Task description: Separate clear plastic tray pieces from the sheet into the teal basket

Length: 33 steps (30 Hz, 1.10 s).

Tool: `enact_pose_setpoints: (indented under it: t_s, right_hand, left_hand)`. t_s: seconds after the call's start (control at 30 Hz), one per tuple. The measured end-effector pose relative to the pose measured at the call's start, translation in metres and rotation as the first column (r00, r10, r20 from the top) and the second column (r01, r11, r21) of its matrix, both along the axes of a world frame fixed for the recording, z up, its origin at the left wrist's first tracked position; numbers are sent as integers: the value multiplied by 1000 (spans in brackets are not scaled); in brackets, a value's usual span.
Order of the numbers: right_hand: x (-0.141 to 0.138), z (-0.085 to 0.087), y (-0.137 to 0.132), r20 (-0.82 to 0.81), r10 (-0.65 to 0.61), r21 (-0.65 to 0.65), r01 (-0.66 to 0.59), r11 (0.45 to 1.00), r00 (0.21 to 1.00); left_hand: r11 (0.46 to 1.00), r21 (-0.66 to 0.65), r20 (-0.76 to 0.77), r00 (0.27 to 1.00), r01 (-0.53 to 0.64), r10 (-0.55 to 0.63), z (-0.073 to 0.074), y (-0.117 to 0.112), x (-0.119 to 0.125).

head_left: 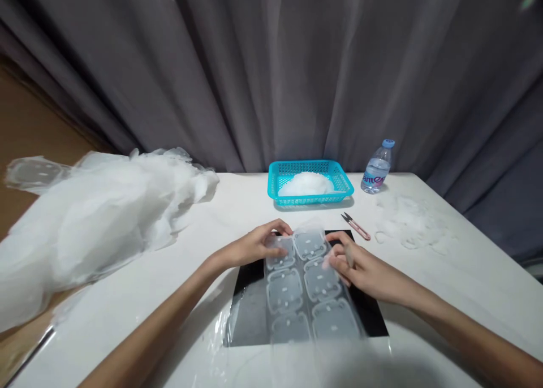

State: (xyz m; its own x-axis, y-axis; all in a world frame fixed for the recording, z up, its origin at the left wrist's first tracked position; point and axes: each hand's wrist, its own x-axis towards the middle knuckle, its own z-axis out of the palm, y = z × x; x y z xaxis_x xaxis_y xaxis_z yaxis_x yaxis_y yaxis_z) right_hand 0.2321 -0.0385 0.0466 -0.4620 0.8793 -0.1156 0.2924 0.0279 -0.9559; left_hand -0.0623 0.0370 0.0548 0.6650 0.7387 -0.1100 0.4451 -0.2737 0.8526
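A translucent sheet (284,291) printed with rounded white-edged squares in two columns lies over a black board (370,314). My left hand (257,244) grips the sheet's far left corner, thumb on top and fingers curled at its edge. At the far right edge, my right hand (355,263) has its fingers bent and closed on the sheet; the exact fingertip contact is partly hidden. Toward me the sheet runs past the board and fades into blur. Small pink-handled thread snips (357,227) rest just beyond the board on the right.
A turquoise basket (311,199) holding white fluffy material (307,184) stands at the back. To its right is a water bottle (376,170). Clear, stringy scraps (418,223) lie on the right of the white table (203,238). A large heap of white translucent material (114,218) covers the left.
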Motion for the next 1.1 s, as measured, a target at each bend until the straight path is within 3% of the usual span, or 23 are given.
enact_pose_setpoints:
  t_s: [0.1, 0.17, 0.3, 0.43, 0.53, 0.63, 0.77, 0.93, 1.0, 1.1]
  right_hand:
    - [6, -37, 13, 148, 12, 74, -23, 997, 989]
    - [9, -45, 15, 173, 30, 57, -41, 998, 984]
    - [8, -37, 15, 260, 35, 51, -50, 997, 965]
    - [10, -35, 27, 386, -96, 287, -20, 958, 917]
    - [13, -45, 38, 365, -226, 472, 30, 881, 903]
    - [14, -59, 43, 381, -277, 629, -27, 777, 882]
    - [12, -73, 44, 388, -256, 726, -122, 677, 885]
    - [13, -76, 45, 374, -265, 708, -89, 700, 889]
    - [13, -75, 45, 342, -258, 703, -64, 709, 904]
    - [14, -72, 42, 251, -257, 742, -15, 670, 933]
  left_hand:
    - [998, 60, -18, 1000, 0, 1, -29, 8, 0]
    - [996, 90, -25, 1000, 15, -13, -36, 9, 0]
    - [985, 172, -50, 999, 24, -16, -35, 9, 1]
    - [908, 417, -163, 986, 32, 40, -37, -6, 11]
    - [850, 523, -222, 973, 61, 67, -43, -28, 26]
    - [845, 522, -295, 954, 112, 55, -51, -43, 35]
    - [869, 478, -319, 947, 129, 35, -55, -39, 33]
    - [856, 490, -302, 953, 165, -12, -49, -22, 26]
    - [814, 549, -284, 958, 187, -28, -47, -25, 29]
    - [707, 655, -306, 949, 267, -75, -46, -41, 39]
